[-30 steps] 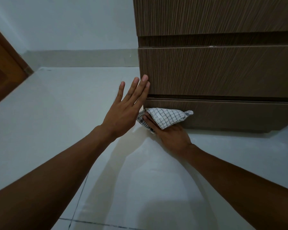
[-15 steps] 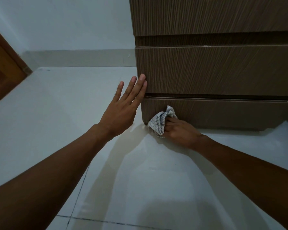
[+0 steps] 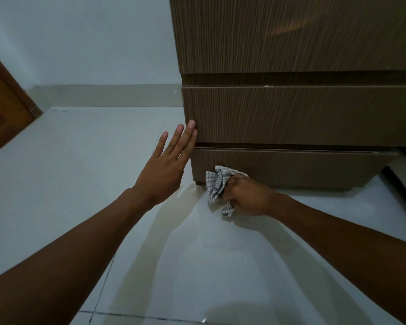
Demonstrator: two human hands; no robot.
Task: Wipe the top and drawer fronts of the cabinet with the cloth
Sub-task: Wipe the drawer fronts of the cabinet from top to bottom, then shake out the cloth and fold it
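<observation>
A brown wood-grain cabinet (image 3: 291, 43) fills the upper right, with a middle drawer front (image 3: 302, 113) and a low bottom drawer front (image 3: 302, 167) just above the floor. My right hand (image 3: 246, 195) is closed around a bunched white checked cloth (image 3: 215, 184), held low at the left end of the bottom drawer front, close to the floor. My left hand (image 3: 164, 170) is flat with fingers spread, its fingertips resting on the left corner of the middle drawer front. The cabinet top is out of view.
White glossy floor tiles (image 3: 103, 184) spread left and below, with a grout line near the bottom. A pale wall with a grey skirting (image 3: 103, 95) runs behind. A brown wooden door (image 3: 2, 109) stands at the far left. A dark gap lies right of the cabinet.
The cloth went from spread flat under my right palm to bunched in my fist, and my right hand drew back slightly from the bottom drawer front. My left hand stayed on the cabinet corner.
</observation>
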